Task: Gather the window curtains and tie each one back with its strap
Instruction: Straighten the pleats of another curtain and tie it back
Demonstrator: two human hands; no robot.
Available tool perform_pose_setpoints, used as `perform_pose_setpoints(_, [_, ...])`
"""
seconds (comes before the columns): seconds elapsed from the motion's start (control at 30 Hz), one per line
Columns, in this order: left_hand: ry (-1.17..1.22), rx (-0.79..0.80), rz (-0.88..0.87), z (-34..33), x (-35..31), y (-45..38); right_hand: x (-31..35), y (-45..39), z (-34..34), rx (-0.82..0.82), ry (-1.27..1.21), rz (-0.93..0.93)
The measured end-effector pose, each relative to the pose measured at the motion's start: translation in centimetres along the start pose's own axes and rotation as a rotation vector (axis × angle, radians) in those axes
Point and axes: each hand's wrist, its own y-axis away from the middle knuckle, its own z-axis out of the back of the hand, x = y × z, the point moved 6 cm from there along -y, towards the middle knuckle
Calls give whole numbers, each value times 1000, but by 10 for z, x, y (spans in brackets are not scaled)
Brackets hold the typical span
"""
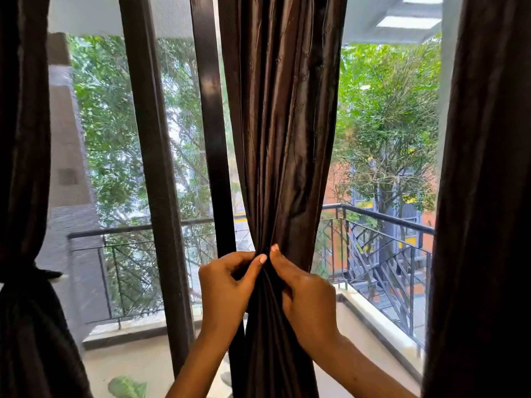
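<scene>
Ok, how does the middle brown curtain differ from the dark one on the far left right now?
The glossy brown middle curtain is only bunched by the left hand and right hand, with no strap visible on it. The dark left curtain is cinched by a dark strap and untouched. The middle one catches light and shows its folds; the left one sits in shadow. Both are narrowed at about the same height.

A single head-worn camera looks forward and slightly down, close to a window. The middle curtain [283,139] hangs near, straight ahead, both hands low in the centre, and the balcony railing [382,218] and trees lie farther beyond.
</scene>
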Motion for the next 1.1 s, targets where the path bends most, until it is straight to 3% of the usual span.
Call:
perform_pose_setpoints(0.1, [7,10,8,-4,1,-1,-4,5,-6,38,-21,12])
perform_pose_setpoints(0.37, [-122,-55,37,-2,8,-15,-19,0,-14,406,-356,-137])
perform_pose_setpoints(0.43, [-139,-64,44,0,11,-18,-28,-37,7,178,-434,-195])
perform_pose_setpoints(0.5, [-135,-57,42,0,11,-19,-40,-83,28,-98,-346,-208])
perform_pose_setpoints(0.57, [-131,-46,33,-3,8,-17,-49,-132,38,-198,-292,-264])
perform_pose_setpoints(0.7, [-128,-15,-9,-11,2,-15,-76,-210,21,-175,-461,-473])
perform_pose_setpoints(0.8, [-121,-6,-7,-15,3,-14,-98,-223,2,-158,-527,-599])
perform_pose_setpoints(0.93, [-114,-30,28,-18,9,-14,-89,-201,3,-85,-338,-504])
perform_pose_setpoints(1.1, [-74,-8,31,-22,7,-9,-61,-126,21,-132,-180,-270])
